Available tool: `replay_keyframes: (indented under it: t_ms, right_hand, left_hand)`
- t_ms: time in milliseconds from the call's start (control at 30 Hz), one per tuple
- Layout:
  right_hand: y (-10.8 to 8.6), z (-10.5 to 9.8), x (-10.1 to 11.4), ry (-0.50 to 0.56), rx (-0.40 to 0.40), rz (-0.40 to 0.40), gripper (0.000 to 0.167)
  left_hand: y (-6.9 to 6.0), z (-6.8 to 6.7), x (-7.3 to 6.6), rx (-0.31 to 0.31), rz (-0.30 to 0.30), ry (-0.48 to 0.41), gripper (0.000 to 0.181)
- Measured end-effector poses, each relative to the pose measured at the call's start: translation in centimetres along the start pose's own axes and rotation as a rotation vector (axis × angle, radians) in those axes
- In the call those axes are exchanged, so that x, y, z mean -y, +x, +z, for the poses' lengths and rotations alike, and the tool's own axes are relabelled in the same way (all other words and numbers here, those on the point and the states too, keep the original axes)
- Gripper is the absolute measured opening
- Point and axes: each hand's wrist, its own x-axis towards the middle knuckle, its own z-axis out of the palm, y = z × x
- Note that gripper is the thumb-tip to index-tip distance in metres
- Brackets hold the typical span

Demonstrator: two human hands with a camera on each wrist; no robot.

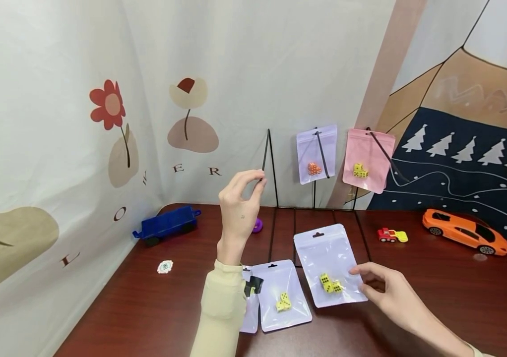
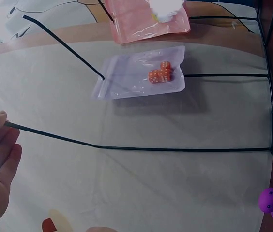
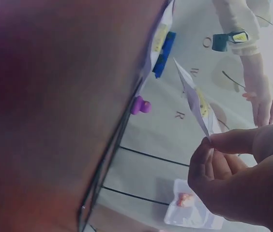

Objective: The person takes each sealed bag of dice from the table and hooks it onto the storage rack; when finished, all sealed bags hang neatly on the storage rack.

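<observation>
My left hand [image 1: 237,198] pinches the free end of the leftmost black wire hook [image 2: 49,134] between thumb and fingertips; no bag hangs on this hook. A lavender zip bag [image 1: 327,255] with yellow dice in its bottom is in my right hand [image 1: 394,295], pinched by its right edge and raised over the table. Its hang hole faces the rack. On the middle hook hangs a lavender bag [image 1: 316,148] with orange dice, and on the right one a pink bag [image 1: 369,148] with yellow dice. Another lavender bag [image 1: 276,277] of yellow dice lies flat below.
One more bag [image 1: 250,317] is partly hidden behind my left sleeve. Around the rack's base [image 1: 295,233] are a purple duck [image 2: 272,200], a blue trailer [image 1: 168,223], a white chip [image 1: 165,267], a red-yellow toy truck [image 1: 392,235] and an orange car [image 1: 465,232].
</observation>
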Motion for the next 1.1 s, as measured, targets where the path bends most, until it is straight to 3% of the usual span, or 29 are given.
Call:
replay_keyframes:
  t_ms: [333, 667, 1100]
  right_hand:
    - [0.8, -0.9, 1.4, -0.011, -0.147, -0.08, 0.04]
    - [2.4, -1.7, 3.3, 0.042, -0.205, -0.152, 0.042]
    - [3.3, -2.1, 3.9, 0.153, -0.315, -0.29, 0.042]
  left_hand:
    - [0.1, 0.2, 0.1, -0.001, 0.012, -0.027, 0.013]
    - [0.0, 0.0, 0.3, -0.008, 0.019, -0.014, 0.01]
    - [-0.1, 0.1, 0.2, -0.003, 0.016, -0.003, 0.007]
